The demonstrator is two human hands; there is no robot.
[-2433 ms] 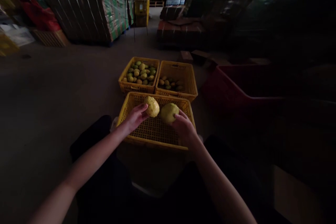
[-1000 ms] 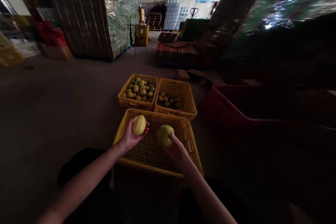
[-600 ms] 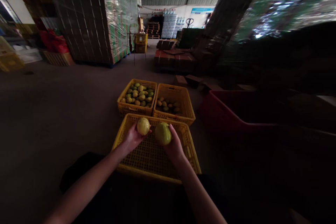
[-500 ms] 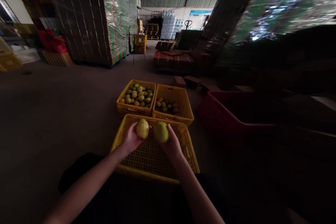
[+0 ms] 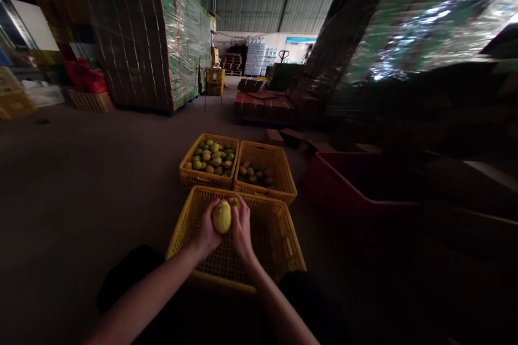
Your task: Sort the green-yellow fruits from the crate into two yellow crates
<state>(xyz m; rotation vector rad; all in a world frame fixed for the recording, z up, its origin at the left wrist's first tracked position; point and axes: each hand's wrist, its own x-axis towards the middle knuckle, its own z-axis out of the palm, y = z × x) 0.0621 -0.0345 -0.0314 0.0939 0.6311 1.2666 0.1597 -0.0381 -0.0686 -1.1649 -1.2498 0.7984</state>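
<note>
Over the near yellow crate [image 5: 238,282], my left hand [image 5: 208,230] is closed around an oval yellow-green fruit [image 5: 222,217], whose exact kind I cannot make out. My right hand [image 5: 242,227] is right beside it, with its fingers curled round a second greenish fruit [image 5: 234,202]. Only a small part of that one shows behind the fingers. The perforated floor of the near crate shows beneath both hands.
Beyond the near crate stand a left yellow crate [image 5: 206,178] heaped with similar fruit and a right yellow crate [image 5: 280,168] with fewer. A red bin [image 5: 335,182] is on the right. Wrapped pallet stacks [image 5: 133,38] rise behind, and flattened cartons [image 5: 263,105] lie farther back.
My right hand has moved left, up against the left hand's fruit, and its own fruit is now mostly hidden behind the fingers. The head view has tilted up slightly.
</note>
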